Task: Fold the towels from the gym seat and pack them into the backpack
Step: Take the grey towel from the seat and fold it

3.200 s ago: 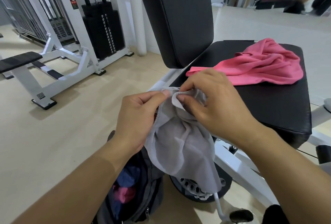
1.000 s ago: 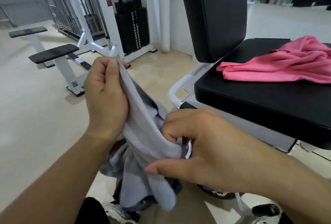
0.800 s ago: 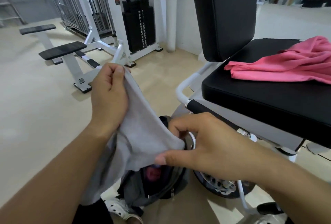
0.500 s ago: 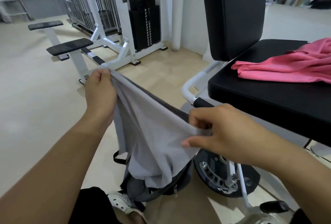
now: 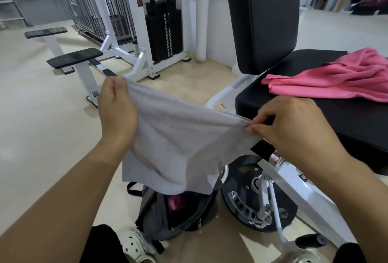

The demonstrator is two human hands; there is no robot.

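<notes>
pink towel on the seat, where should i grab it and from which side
Probably pinch the pink towel at its near-left corner, coming from above. It lies crumpled on the seat, but that corner lies flat and exposed toward the seat's near end, closest to the right hand, so it should lift free and let the bunched part hang out.

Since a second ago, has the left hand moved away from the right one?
Yes. The left hand has drawn off leftward, away from the black seat, pulling the grey towel wide against the right hand.

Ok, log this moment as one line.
step: spreading grey towel | left hand: pinches corner | right hand: pinches corner | pink towel: on seat
</notes>
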